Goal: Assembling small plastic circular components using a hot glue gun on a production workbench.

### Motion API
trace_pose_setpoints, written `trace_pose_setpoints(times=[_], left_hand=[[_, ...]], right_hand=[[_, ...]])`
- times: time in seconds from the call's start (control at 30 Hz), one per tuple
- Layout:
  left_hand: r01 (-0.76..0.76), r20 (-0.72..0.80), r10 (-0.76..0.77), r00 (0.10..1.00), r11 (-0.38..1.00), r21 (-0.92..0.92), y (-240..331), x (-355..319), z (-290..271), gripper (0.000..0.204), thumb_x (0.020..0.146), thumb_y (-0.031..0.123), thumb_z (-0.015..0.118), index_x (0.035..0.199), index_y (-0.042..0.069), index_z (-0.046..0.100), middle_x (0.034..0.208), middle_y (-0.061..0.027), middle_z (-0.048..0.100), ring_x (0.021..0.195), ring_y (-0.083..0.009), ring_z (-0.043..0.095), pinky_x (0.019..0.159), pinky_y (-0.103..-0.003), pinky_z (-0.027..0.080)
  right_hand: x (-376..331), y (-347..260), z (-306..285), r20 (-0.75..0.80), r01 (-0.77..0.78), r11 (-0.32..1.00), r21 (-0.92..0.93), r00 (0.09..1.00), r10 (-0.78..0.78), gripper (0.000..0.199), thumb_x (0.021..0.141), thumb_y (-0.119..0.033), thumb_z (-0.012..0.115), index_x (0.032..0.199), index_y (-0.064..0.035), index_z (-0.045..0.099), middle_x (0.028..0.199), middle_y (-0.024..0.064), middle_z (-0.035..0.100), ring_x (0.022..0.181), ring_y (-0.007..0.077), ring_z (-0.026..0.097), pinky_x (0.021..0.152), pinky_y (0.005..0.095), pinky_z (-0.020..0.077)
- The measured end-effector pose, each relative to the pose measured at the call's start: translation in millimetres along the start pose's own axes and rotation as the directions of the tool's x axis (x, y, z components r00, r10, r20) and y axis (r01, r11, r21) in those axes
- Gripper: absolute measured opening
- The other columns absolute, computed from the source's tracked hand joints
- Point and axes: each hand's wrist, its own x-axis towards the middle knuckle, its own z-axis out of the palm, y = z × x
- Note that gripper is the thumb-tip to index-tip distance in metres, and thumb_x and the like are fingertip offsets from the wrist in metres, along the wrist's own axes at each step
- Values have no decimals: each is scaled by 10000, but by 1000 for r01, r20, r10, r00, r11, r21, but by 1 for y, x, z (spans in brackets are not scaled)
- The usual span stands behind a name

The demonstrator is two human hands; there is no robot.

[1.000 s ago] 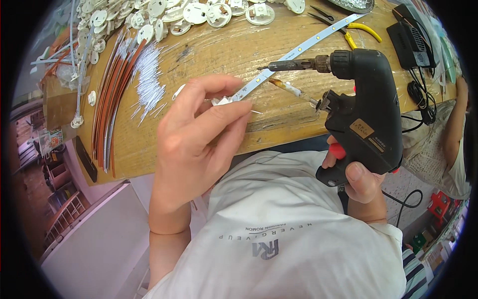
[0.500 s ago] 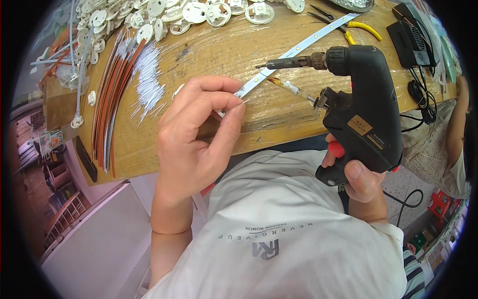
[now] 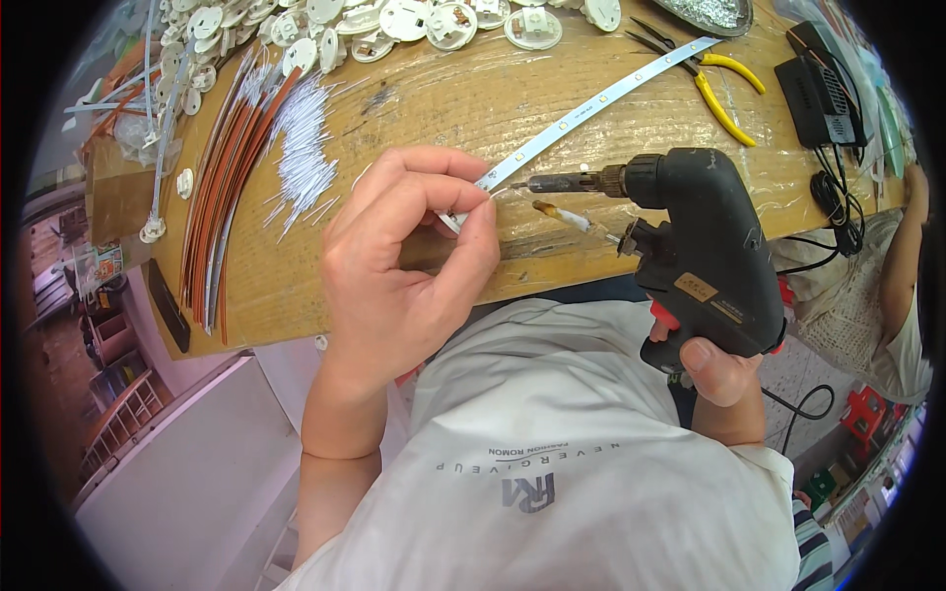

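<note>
A white LED strip (image 3: 605, 98) with small yellow chips slants up and right across the wooden table. My left hand (image 3: 404, 251) pinches its near end between thumb and fingers. A small pale part (image 3: 453, 221) shows under those fingertips, mostly hidden. In my right hand (image 3: 722, 372) is a black soldering gun (image 3: 717, 222) with a red trigger, held by the handle. Its dark tip (image 3: 527, 185) points left, just beside the strip's near end; whether they touch I cannot tell. Below the tip juts a browned, pale feed tube (image 3: 572, 217).
White round plastic bases (image 3: 404, 18) are heaped along the far edge. Brown wires (image 3: 219, 187) and short white wires (image 3: 301, 163) lie at left. Yellow-handled pliers (image 3: 724, 110), a metal dish (image 3: 711, 14) and a black power adapter (image 3: 816, 103) are at right. Another person's arm (image 3: 902, 246) shows far right.
The soldering gun has come down and left, bringing its tip to the strip's near end. My left hand and the strip have shifted slightly right, and more of the pliers shows.
</note>
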Motion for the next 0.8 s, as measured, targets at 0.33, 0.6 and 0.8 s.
trace_pose_setpoints(times=[0.33,0.6,0.8], left_hand=[[-30,-5,30,1000,999,28,-3,-1,1,88,885,-116,695,950,-56,693,1128,-127,676,830,-56,621,694,-185,498],[-24,-5,24,1000,999,29,-4,0,1,90,884,-118,693,951,-57,692,1128,-127,676,837,-58,624,706,-188,503],[-91,-98,92,991,996,16,-10,2,6,84,823,-59,742,870,-2,700,1016,-104,714,728,-89,640,594,-226,533]], right_hand=[[3,-4,3,-10,-22,1000,-12,1000,22,314,683,-180,694,887,58,714,780,128,705,638,283,670,625,327,534],[2,-4,3,12,-13,1000,22,1000,12,282,701,-153,687,885,59,711,802,142,718,657,287,691,638,318,549],[4,0,-1,31,12,999,29,999,-13,276,715,-149,698,899,56,708,795,145,711,659,276,688,646,313,546]])
